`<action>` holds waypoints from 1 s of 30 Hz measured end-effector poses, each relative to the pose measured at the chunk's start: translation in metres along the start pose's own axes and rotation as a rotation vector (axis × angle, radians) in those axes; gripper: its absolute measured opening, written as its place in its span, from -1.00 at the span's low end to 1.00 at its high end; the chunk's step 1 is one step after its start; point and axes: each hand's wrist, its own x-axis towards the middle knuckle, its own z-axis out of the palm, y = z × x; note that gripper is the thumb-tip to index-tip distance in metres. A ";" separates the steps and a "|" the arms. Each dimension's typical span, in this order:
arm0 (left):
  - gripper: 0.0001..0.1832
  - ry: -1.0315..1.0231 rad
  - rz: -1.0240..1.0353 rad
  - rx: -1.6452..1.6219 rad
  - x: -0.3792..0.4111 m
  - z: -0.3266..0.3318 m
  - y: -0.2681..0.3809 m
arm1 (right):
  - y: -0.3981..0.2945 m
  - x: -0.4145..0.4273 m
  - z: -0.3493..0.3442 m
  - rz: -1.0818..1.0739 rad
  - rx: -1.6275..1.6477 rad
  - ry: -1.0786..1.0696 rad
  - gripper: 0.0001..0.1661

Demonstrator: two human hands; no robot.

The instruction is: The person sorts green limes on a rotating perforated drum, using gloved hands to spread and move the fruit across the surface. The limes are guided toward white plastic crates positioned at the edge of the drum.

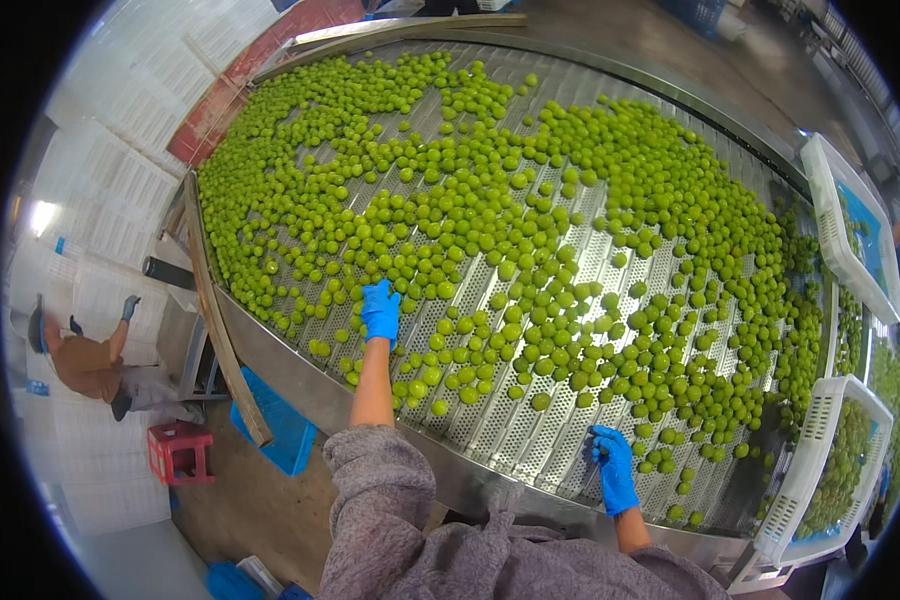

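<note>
Round green fruits (pixel 555 300) lie scattered over a perforated metal conveyor (pixel 510 442) before me. My left hand (pixel 380 311), in a blue glove, is among the fruits near the conveyor's near side, its fingertips against some of them; whether it grips one is hidden. My right hand (pixel 613 465), also blue-gloved, is lower right above bare perforated plate, its fingers curled. Something dark shows at its fingers, too unclear to name. Loose fruits lie just to its right.
White plastic baskets (pixel 780 517) of fruit stand at the conveyor's right end. A wooden board (pixel 214 330) edges the left side. Beyond it are a blue crate (pixel 289 442), a red stool (pixel 180 454) and a person (pixel 90 367) by stacked white crates (pixel 112 195).
</note>
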 end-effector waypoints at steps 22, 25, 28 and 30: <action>-0.63 -0.207 0.339 -0.574 -0.186 0.014 0.147 | -0.024 -0.012 -0.033 0.081 0.120 -0.281 -0.29; -0.62 -0.325 0.618 -0.346 -0.294 0.019 0.201 | -0.044 -0.015 -0.015 0.160 0.452 -0.506 -0.11; -0.56 -0.493 0.798 -0.098 -0.366 0.045 0.229 | -0.040 -0.012 -0.019 0.204 0.710 -0.545 -0.25; -0.55 -0.450 0.926 -0.114 -0.396 0.057 0.243 | -0.040 -0.013 -0.028 0.189 0.857 -0.601 -0.36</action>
